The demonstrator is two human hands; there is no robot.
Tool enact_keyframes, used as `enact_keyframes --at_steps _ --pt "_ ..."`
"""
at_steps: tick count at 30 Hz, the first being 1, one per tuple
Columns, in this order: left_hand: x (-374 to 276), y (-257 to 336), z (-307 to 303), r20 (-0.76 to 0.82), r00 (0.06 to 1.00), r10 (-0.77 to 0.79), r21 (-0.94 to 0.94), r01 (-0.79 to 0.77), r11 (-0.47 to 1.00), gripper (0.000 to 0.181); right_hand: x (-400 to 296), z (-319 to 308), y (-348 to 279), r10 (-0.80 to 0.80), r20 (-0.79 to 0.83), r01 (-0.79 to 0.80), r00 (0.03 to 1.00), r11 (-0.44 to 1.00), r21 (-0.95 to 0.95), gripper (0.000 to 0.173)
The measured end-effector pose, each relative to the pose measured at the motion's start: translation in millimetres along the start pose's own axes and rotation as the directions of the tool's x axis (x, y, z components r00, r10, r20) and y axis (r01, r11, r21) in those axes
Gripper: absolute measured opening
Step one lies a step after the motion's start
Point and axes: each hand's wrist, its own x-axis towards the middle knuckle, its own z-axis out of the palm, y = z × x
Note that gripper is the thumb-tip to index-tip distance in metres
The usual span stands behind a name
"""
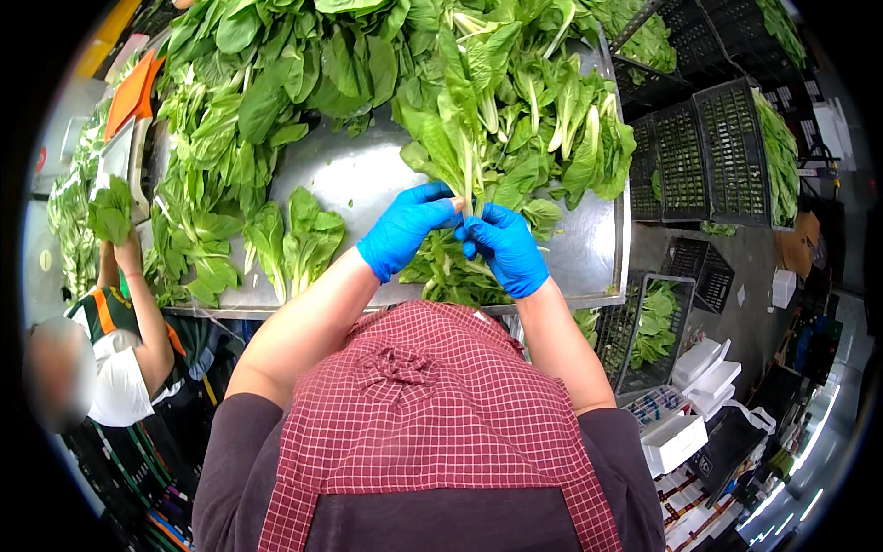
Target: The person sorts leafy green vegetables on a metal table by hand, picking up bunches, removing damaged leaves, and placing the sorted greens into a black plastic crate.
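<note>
A leafy green head with pale stems (pixel 463 131) is held upright by its base between my two blue-gloved hands over the metal table (pixel 345 162). My left hand (pixel 412 224) pinches the stems from the left, and a fingertip shows bare at the glove's end. On the right side, my right hand (pixel 507 245) has its fingers curled at the stem base; their exact grip is partly hidden. Loose greens (pixel 455 272) lie below and between my hands. Two small heads (pixel 303 241) rest to the left, near the table's front edge.
Large heaps of leafy greens (pixel 324 62) cover the table's far side. Filled black plastic crates (pixel 731 155) stand at the right, with another crate (pixel 683 331) beside the near right corner. A co-worker at the left holds greens (pixel 112 210) near a scale-like device with an orange top (pixel 133 93).
</note>
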Motion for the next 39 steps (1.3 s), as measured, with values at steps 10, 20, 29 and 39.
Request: enact_keyframes --at_steps 10,20,29,39 --pt "-12.4 -12.1 1.7 -0.22 0.975 -0.013 -0.029 0.007 1.0 0.025 -3.3 7.4 24.0 0.092 0.011 -0.093 0.996 0.99 0.102 0.026" --pt "-10.0 -31.6 -30.0 -0.305 0.952 0.021 -0.387 -0.144 0.911 0.027 42.7 6.5 -19.1 -0.135 0.065 0.14 0.989 0.674 -0.725 0.028" --pt "-17.3 -23.2 -30.5 -0.328 0.944 -0.039 -0.386 -0.096 0.918 0.027 154.3 -24.6 -75.6 -0.536 -0.227 -0.166 0.813 0.161 -0.973 0.04" --pt "-5.8 -15.6 -18.1 -0.259 0.966 0.006 -0.408 -0.115 0.906 0.031 54.2 0.7 -46.7 -0.13 -0.075 0.095 0.989 0.93 -0.356 0.022"
